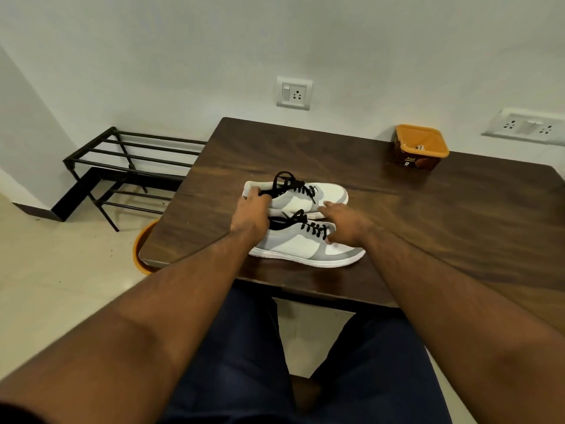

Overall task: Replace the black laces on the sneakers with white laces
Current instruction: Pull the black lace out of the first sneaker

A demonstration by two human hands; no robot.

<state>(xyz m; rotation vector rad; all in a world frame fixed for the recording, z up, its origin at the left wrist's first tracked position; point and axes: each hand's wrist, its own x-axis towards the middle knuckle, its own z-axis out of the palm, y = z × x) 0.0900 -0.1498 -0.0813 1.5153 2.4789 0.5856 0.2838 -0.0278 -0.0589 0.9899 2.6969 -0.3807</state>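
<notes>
Surface: dark wooden table (428, 209), frame centre.
Left hand (252, 214): fingers curled over heel collar of far sneaker (301, 195).
Right hand (344, 223): fingers extended, resting on near sneaker (305, 244).
Black laces (305, 223): threaded in both sneakers.
Orange tub (420, 151): upper right.

Two bare forearms are seen, uncovered by sleeves from the elbow down to the left hand (251, 216) and the right hand (345, 223). No rings, watch or bracelets are worn. The legs (244, 347) are clothed in dark navy blue fabric.
</notes>
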